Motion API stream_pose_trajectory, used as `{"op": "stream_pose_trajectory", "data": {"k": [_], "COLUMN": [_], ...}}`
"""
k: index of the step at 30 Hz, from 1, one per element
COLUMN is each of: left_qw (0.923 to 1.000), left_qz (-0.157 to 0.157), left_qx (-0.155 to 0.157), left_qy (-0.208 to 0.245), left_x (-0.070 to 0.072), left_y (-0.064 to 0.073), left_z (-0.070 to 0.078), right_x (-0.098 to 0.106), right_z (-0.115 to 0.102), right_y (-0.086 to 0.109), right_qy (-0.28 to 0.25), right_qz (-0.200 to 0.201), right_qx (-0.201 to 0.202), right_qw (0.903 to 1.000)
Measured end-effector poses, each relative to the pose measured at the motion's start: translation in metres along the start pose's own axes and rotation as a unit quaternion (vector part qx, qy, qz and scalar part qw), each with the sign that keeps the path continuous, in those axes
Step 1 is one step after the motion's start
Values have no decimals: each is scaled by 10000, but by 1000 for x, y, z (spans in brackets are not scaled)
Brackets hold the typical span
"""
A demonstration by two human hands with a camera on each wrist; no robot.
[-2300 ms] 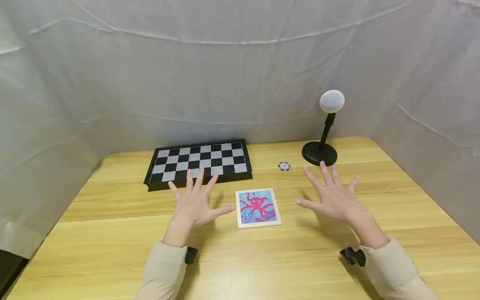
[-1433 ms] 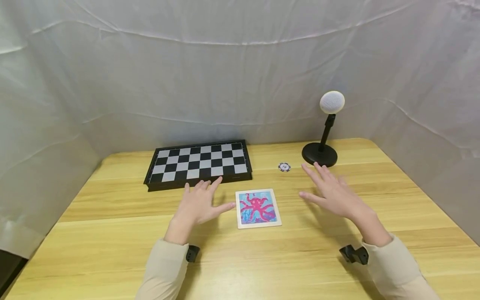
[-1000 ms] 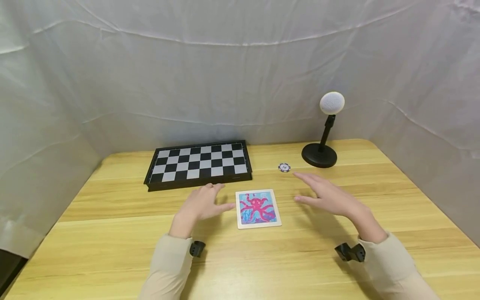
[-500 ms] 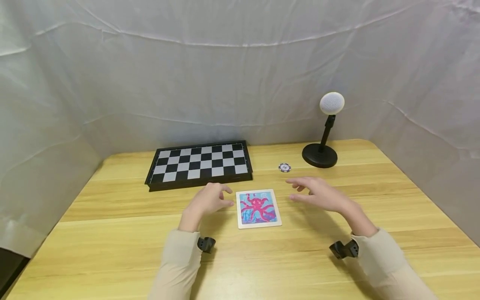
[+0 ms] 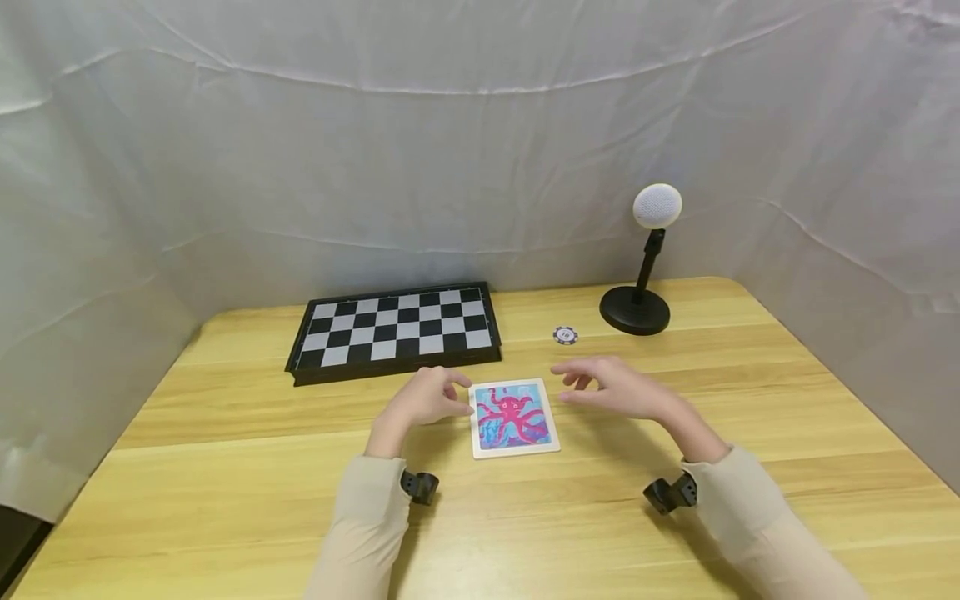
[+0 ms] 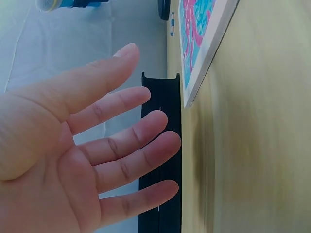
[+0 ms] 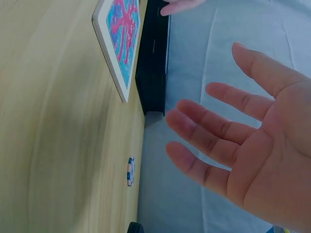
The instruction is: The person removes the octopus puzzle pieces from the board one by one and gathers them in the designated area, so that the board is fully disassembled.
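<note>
A square picture board (image 5: 515,419) with a pale rim and a pink octopus on blue lies flat on the table. My left hand (image 5: 423,400) hovers at its left side, fingers loosely bent, thumb tip close to the rim. On the opposite side, my right hand (image 5: 617,390) hangs just off the upper right corner, also loosely bent. In the left wrist view the palm and fingers of that hand (image 6: 92,145) hold nothing, and a gap separates them from the board (image 6: 199,53). The right wrist view likewise shows bare fingers on the right hand (image 7: 243,131), apart from the board (image 7: 112,43).
A black-and-white chessboard (image 5: 397,327) in a black case sits behind the left hand. Behind the right hand lies a poker chip (image 5: 566,335), with a round white-headed microphone (image 5: 657,207) on a black stand (image 5: 634,310) further back. Grey cloth (image 5: 480,167) encloses the wooden table (image 5: 225,517).
Both hands have come inward toward the picture board from wider apart. Their fingers, spread wide at first, are now bent downward. The board, chip, chessboard and microphone have stayed put.
</note>
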State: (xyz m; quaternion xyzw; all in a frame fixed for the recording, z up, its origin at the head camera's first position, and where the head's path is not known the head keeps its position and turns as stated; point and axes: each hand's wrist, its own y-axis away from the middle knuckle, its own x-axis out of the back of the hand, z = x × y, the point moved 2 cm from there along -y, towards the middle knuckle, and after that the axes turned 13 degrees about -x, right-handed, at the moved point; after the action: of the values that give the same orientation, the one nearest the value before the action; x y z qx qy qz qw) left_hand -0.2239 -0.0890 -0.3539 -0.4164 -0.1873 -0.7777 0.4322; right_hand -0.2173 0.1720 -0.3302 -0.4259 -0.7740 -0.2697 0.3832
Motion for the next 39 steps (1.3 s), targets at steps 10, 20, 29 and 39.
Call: {"op": "stream_pose_trajectory", "data": {"k": [10,20,29,39], "left_qw": [9992,9963,9960,9970], "left_qz": [-27,-53,-112,-229], "left_qx": [87,333,383,397], "left_qy": [383,797,803,617], "left_x": [-6,-12,-15,-15], "left_y": [-5,-5,-4,-4], "left_z": [-5,-10,-13,-18], "right_x": [-10,-24,-38,-53], "right_z": [-6,-8,-11,-18], "right_y": [-16,-43,-66,-85], "right_qy": [-216,-1412,-1878,-1516], "right_qz": [-303,-948,-982,-1172], "right_qx": [55,-333,-750,-912], "right_qw": [9993,9849,9744,9772]}}
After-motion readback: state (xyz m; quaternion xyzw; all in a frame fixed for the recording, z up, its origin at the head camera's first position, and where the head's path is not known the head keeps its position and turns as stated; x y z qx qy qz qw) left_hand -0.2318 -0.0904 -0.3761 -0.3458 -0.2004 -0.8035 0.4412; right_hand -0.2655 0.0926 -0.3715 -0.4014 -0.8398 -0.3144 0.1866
